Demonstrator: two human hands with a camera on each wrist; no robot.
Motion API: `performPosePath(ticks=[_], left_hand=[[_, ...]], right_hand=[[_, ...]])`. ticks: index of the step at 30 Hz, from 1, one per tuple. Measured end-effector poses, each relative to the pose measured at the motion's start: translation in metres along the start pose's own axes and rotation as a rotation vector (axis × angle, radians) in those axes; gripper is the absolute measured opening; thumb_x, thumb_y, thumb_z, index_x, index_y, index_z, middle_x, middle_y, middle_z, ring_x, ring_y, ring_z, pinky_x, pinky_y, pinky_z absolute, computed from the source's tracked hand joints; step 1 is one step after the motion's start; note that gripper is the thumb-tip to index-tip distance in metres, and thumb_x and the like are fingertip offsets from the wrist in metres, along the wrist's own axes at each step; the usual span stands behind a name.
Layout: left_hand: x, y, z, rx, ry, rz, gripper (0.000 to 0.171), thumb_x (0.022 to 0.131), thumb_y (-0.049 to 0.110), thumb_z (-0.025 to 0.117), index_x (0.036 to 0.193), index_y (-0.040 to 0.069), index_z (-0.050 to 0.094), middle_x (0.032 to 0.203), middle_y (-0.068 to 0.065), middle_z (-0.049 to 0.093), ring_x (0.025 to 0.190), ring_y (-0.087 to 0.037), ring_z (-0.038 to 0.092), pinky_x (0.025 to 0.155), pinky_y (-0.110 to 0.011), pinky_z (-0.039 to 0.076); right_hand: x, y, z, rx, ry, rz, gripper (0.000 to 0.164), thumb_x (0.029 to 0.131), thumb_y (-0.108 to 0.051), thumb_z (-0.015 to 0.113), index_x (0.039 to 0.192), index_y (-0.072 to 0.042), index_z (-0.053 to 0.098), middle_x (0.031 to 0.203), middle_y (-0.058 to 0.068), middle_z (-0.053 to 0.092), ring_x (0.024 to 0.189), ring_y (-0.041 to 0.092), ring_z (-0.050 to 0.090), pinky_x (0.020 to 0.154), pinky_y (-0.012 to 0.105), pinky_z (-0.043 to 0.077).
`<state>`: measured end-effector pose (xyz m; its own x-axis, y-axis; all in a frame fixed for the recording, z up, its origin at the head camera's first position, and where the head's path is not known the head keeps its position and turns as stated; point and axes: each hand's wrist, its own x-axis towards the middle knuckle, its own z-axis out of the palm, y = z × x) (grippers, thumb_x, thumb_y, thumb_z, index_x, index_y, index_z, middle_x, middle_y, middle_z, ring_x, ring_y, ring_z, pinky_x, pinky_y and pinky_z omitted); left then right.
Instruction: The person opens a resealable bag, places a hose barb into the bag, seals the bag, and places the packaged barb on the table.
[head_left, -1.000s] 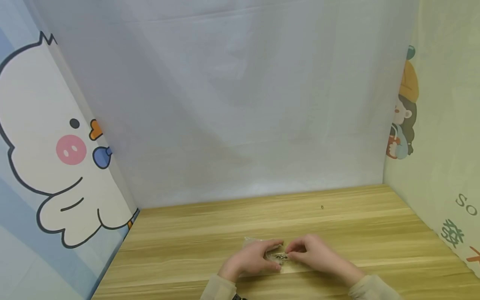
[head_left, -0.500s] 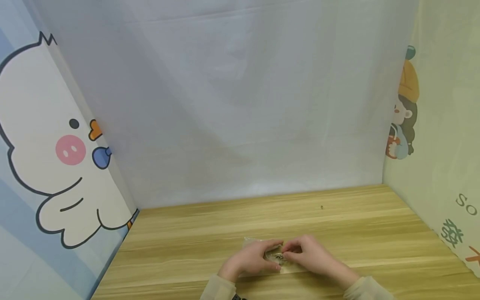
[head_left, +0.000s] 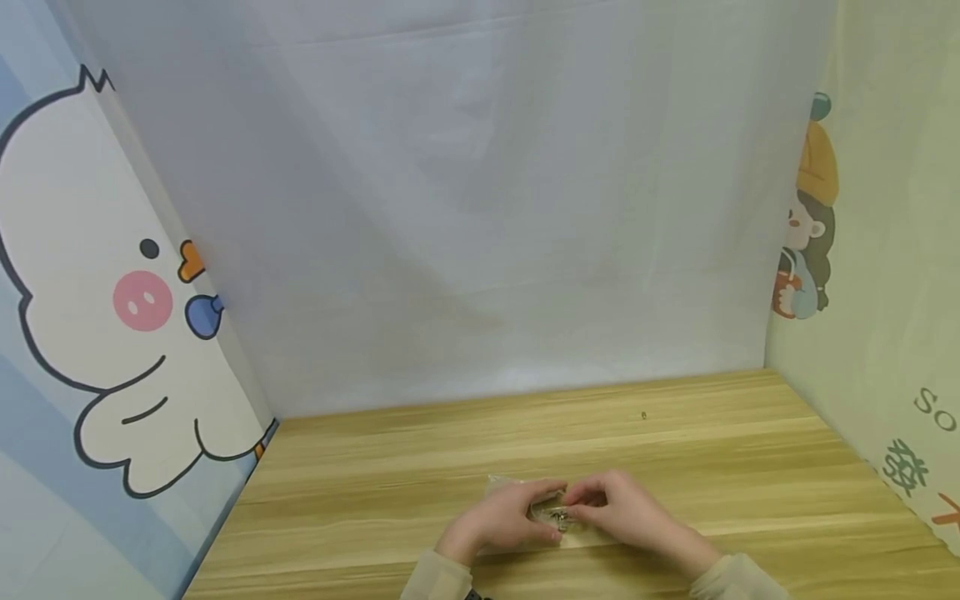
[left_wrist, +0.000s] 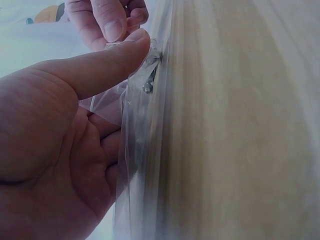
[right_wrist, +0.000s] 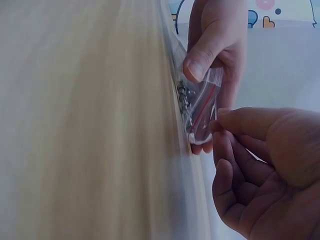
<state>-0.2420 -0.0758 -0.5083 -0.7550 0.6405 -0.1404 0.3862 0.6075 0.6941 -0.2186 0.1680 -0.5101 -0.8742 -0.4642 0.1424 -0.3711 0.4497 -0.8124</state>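
A clear zip-lock bag (right_wrist: 204,107) with a red seal line lies low over the wooden table. Several small dark metal pieces (right_wrist: 183,99), too small to identify, show inside it. My left hand (head_left: 510,517) holds the bag, its thumb on the near side and the fingers spread behind, as the left wrist view shows with the clear plastic (left_wrist: 131,145) below the thumb. From the right, my right hand (head_left: 622,508) pinches the bag's open-looking edge between thumb and index finger. Its other fingers are curled in toward the palm.
One tiny dark ring-like item (head_left: 643,415) lies toward the back of the wooden table (head_left: 360,500). A pale cloth backdrop (head_left: 480,208) rises behind the table, with printed side walls showing a cartoon duck (head_left: 97,267) at left.
My right hand has shifted slightly left, closer to the left hand, and then stayed nearly still at the bag's edge. My left hand has kept its place.
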Motion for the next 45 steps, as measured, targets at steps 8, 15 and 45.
performPosePath(ticks=[8,15,45], left_hand=[[0.000,0.001,0.001,0.058,0.018,0.028,0.075,0.092,0.037,0.085,0.159,0.023,0.054,0.156,0.005,0.058,0.142,-0.017,0.053,0.119,-0.042,0.043],[0.001,0.000,0.001,0.074,0.020,0.041,0.075,0.093,0.035,0.085,0.159,0.021,0.054,0.157,0.004,0.057,0.143,-0.018,0.052,0.119,-0.040,0.042],[-0.001,0.002,0.001,0.074,0.029,0.032,0.075,0.092,0.035,0.086,0.159,0.023,0.054,0.156,0.005,0.058,0.141,-0.017,0.053,0.119,-0.041,0.043]], right_hand=[[-0.008,0.011,-0.023,0.012,0.020,0.082,0.015,0.099,-0.011,0.076,0.109,-0.002,0.080,0.100,0.002,0.077,0.086,0.012,0.068,0.077,0.025,0.056],[-0.007,0.027,-0.054,-0.009,0.061,0.096,0.017,0.099,-0.009,0.075,0.110,0.003,0.078,0.101,0.008,0.078,0.086,0.016,0.070,0.074,0.026,0.056],[0.022,0.092,-0.120,-0.193,0.243,0.244,0.031,0.102,-0.017,0.073,0.123,0.006,0.074,0.112,0.018,0.077,0.103,0.035,0.072,0.086,0.044,0.060]])
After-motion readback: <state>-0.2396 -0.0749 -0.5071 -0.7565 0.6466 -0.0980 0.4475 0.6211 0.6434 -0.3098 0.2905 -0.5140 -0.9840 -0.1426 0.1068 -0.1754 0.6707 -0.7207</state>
